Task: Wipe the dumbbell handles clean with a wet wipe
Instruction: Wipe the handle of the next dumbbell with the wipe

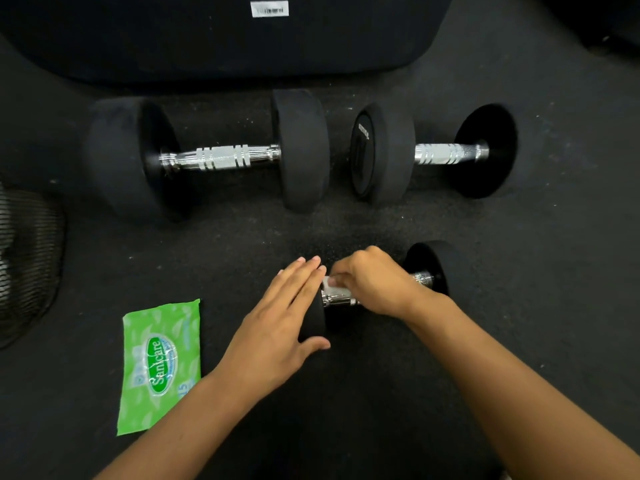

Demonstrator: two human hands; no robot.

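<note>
A small black dumbbell (431, 263) lies on the dark floor in front of me, its chrome handle (336, 299) partly covered. My right hand (372, 282) is wrapped over that handle, pressing a white wet wipe (334, 289) against it near the left weight. My left hand (280, 317) rests flat on the left weight, fingers together and thumb curled under its near side. Two larger dumbbells lie farther away: one at the left (301, 150) with a bare chrome handle (221, 157), one at the right (384, 154) with its handle (446, 154) bare too.
A green wet wipe pack (159, 365) lies flat on the floor to the left of my left arm. A black mesh object (24, 258) sits at the far left edge. A large black padded piece of equipment (242, 36) spans the back.
</note>
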